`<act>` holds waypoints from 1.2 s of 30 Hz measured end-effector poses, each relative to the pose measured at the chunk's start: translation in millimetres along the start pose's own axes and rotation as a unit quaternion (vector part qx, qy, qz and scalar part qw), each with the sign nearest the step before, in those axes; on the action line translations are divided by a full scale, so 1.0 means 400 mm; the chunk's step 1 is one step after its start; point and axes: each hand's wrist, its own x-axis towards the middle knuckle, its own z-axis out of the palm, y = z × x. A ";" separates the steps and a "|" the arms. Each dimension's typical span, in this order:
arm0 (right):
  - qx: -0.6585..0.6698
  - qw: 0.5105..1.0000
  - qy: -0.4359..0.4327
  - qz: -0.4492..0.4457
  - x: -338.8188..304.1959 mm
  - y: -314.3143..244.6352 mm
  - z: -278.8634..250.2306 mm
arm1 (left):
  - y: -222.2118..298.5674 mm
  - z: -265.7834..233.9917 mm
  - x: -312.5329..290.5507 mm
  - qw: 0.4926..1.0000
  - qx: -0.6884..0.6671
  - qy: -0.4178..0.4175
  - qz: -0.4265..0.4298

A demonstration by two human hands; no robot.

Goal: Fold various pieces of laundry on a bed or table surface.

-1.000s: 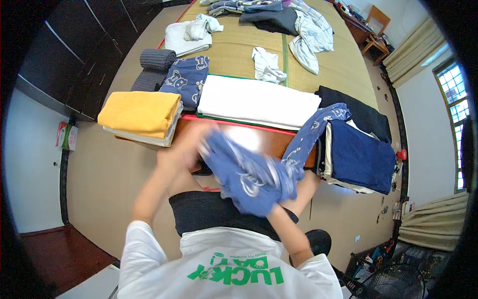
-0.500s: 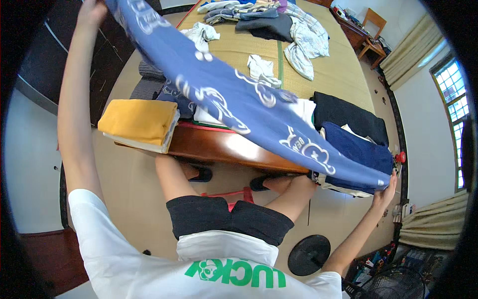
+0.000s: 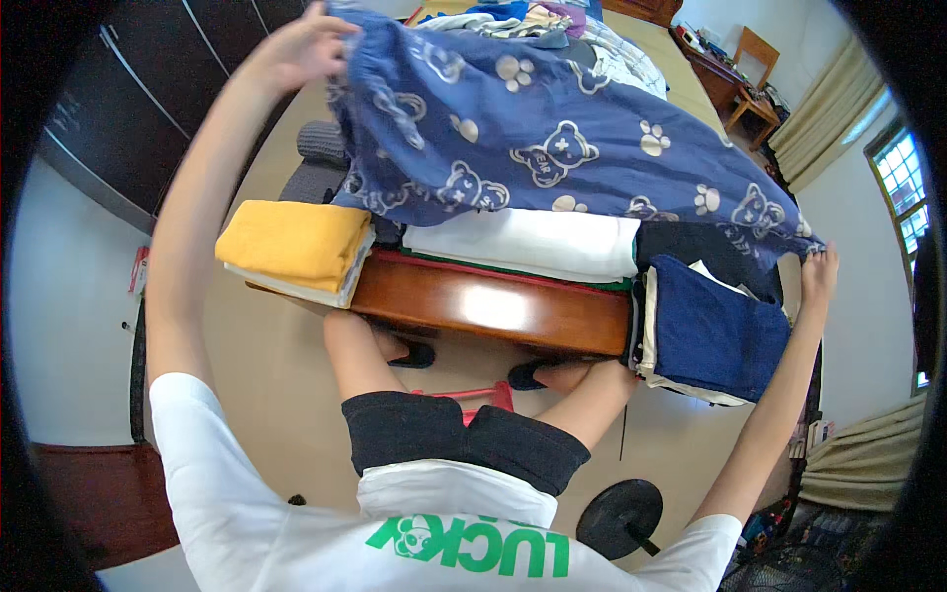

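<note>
I hold a blue cloth with white bear and paw prints (image 3: pixel 552 148) spread wide above the low wooden table (image 3: pixel 493 308). My left hand (image 3: pixel 301 49) grips its upper left corner, raised high at the top of the view. My right hand (image 3: pixel 819 271) grips the far right corner, lower, beside the table's right end. The cloth hangs between both hands and hides much of the tabletop behind it.
On the table lie a folded yellow stack (image 3: pixel 296 247), a folded white stack (image 3: pixel 523 245), and a dark blue folded pile (image 3: pixel 715 331) at the right end. More loose clothes (image 3: pixel 592 39) lie on the mat beyond. A dark cabinet (image 3: pixel 128 99) stands left; a fan base (image 3: pixel 621 513) sits on the floor.
The bunched cloth at my chest was shaken out and spread. It now hangs wider and flatter, with my left hand brought in from the far top left and my right hand raised.
</note>
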 end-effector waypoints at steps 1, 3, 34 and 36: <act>-0.226 0.971 0.006 -0.072 -0.028 -0.040 0.031 | -0.035 0.037 0.024 0.995 -0.041 -0.076 -0.052; -0.307 0.941 0.072 -0.122 -0.199 -0.068 0.272 | -0.144 0.185 -0.001 0.997 -0.054 0.032 -0.034; 0.759 0.595 -0.242 0.105 -1.423 -0.546 0.710 | -0.951 0.597 -0.298 0.922 -0.352 0.100 -0.127; 0.671 0.701 -0.224 0.090 -1.430 -0.548 0.703 | -0.954 0.594 -0.305 0.925 -0.346 0.096 -0.122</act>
